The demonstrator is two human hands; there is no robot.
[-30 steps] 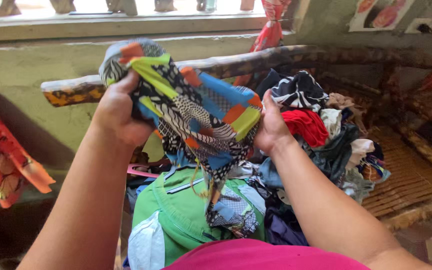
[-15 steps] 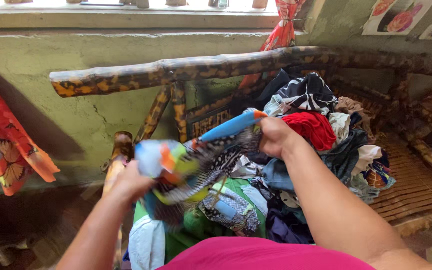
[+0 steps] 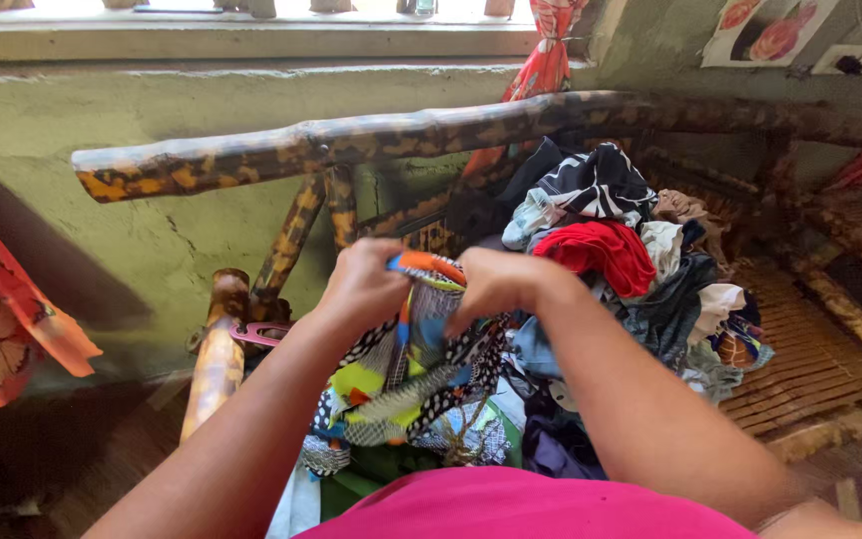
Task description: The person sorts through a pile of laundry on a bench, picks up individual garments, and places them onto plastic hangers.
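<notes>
A patterned cloth (image 3: pixel 406 374) is being held at centre frame, the left hand (image 3: pixel 363 287) gripping its top from the left and the right hand (image 3: pixel 491 282) from the right, the two hands close together. Below it, more clothes are lying. A clothes pile (image 3: pixel 641 269) is sitting to the right, on a bench seat (image 3: pixel 815 364) at lower right. A rail (image 3: pixel 351 145) is running across the upper frame, behind the hands. A sill (image 3: pixel 251 40) is lying above it. A hanging cloth (image 3: pixel 2 319) is placed at far left.

The patterned garment (image 3: pixel 406 374) is hiding the green garment (image 3: pixel 371 469) beneath; the orange butterfly cloth (image 3: pixel 2 329) is running off the left edge.
</notes>
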